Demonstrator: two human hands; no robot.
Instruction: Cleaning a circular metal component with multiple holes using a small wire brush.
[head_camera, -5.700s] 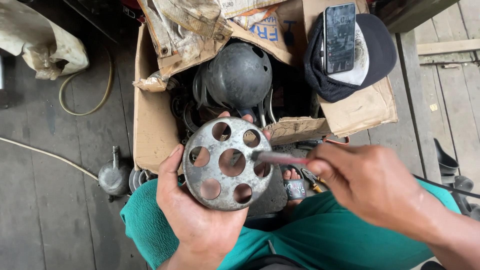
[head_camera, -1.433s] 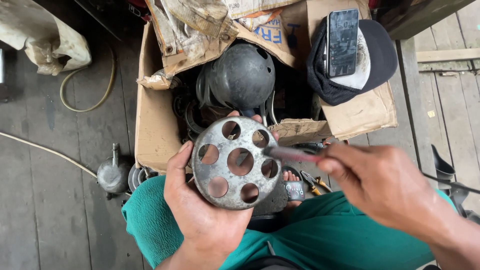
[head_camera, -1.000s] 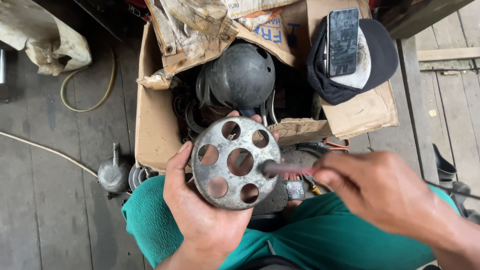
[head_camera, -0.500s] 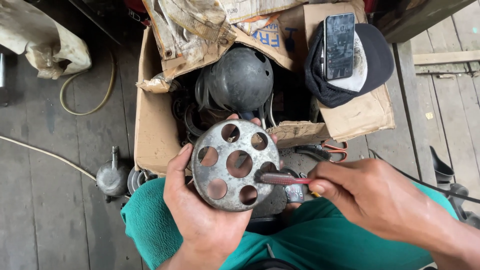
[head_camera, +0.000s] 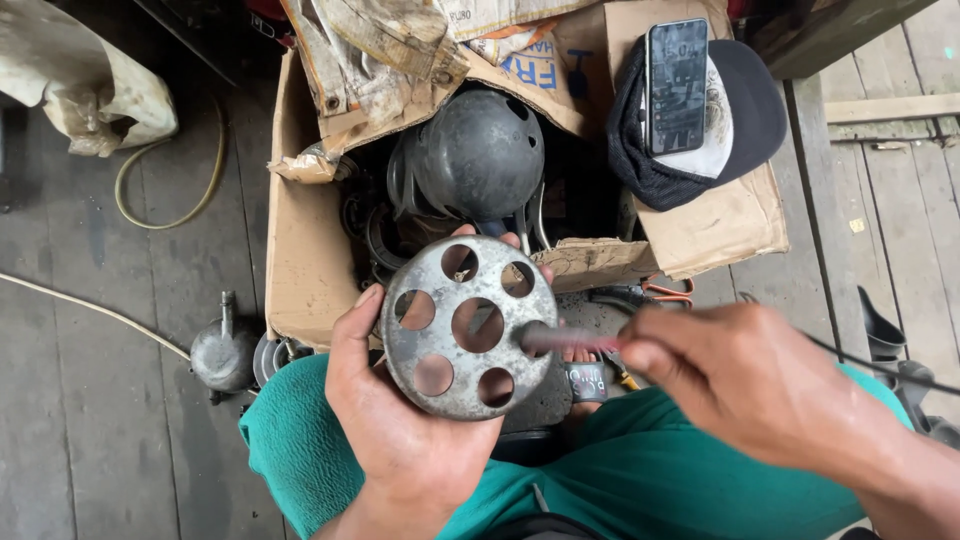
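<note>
Grey floorboards (head_camera: 90, 400) carry a torn cardboard box (head_camera: 300, 250). Left hand (head_camera: 410, 440) grips a holed metal disc (head_camera: 465, 325); right hand (head_camera: 750, 385) clasps a brush (head_camera: 560, 340) touching it.

There's a worn brown cardboard box (head_camera: 300, 260) standing open on the grey plank floor, its walls dented and its flaps splayed outward. The upper flap (head_camera: 520, 70) is torn, cream-brown with blue and red print on it. Crumpled over the box's top-left corner lies a stained brown paper wrapping (head_camera: 370, 50), creased and dirty. On the right-hand flap (head_camera: 720, 225), plain brown, sits a black smartphone (head_camera: 677, 85), upright rectangle, its screen dark and glossy with faint reflections. Lower down, just beside the box's front edge, a small dark grey tag (head_camera: 587, 380) shows pale lettering.
</note>
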